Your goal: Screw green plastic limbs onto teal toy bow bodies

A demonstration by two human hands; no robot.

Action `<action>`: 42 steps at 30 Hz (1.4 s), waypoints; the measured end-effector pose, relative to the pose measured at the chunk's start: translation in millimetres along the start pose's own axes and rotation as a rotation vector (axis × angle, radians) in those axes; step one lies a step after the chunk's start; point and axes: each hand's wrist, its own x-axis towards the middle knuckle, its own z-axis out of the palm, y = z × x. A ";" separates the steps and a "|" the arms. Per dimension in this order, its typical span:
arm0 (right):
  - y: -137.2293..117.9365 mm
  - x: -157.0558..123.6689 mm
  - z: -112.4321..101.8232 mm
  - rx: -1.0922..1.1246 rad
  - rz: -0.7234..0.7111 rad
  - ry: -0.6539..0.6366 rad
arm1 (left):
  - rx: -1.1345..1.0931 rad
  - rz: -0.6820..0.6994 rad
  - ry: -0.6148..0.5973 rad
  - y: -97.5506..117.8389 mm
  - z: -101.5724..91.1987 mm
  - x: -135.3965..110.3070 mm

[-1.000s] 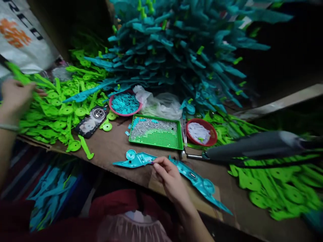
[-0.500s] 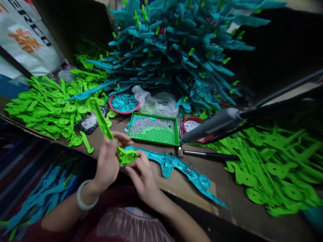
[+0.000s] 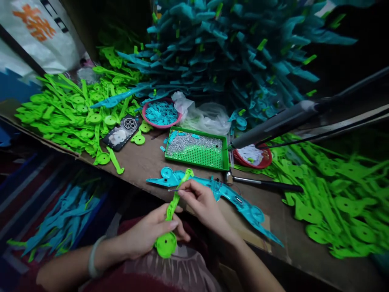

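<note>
My left hand is wrapped round a light-green plastic part, a long narrow arm with a round disc at its lower end. The part slants up and right from the disc, and its narrow tip lies in front of a blue bow-shaped plastic piece on the table. Beside the upper stretch of the green part, my right hand pinches a small thin dark strip, perhaps a wire. Whether the strip touches the green part, I cannot tell.
A green tray holds small metal pieces. Behind it are a pink bowl of blue bits and a plastic bag. A red basket, a hammer and a phone lie around. Green parts pile on both sides; blue pieces stack behind.
The green part has swung round: its disc end now points down toward me, its narrow end away. My right hand has moved from the disc end to beside the narrow end.
</note>
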 end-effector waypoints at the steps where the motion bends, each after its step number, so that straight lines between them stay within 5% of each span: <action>1: 2.9 1.5 0.0 -0.029 -0.005 0.017 | 0.022 0.036 0.021 -2.2 -3.4 -1.7; 6: 4.4 12.5 3.3 0.026 0.016 0.165 | 0.092 0.332 0.329 20.2 -20.0 8.8; 11: -4.7 31.9 22.4 0.067 0.094 -0.127 | 0.183 0.325 0.165 29.6 -23.5 16.0; 16: -3.7 43.3 17.6 -0.027 0.069 -0.010 | 0.171 0.280 0.170 34.2 -39.5 15.6; 21: -12.0 46.4 31.9 0.092 0.187 -0.126 | 0.307 0.338 0.147 46.7 -44.6 27.7; 29: -13.8 54.5 33.0 0.321 0.227 -0.108 | 0.303 0.318 0.175 49.6 -38.2 40.2; 35: -5.7 52.0 36.7 -0.049 0.065 0.070 | 0.274 0.426 0.205 45.0 -30.6 46.8; 42: -6.4 45.0 30.1 0.337 0.144 -0.075 | 0.042 0.372 0.287 31.4 -28.8 54.1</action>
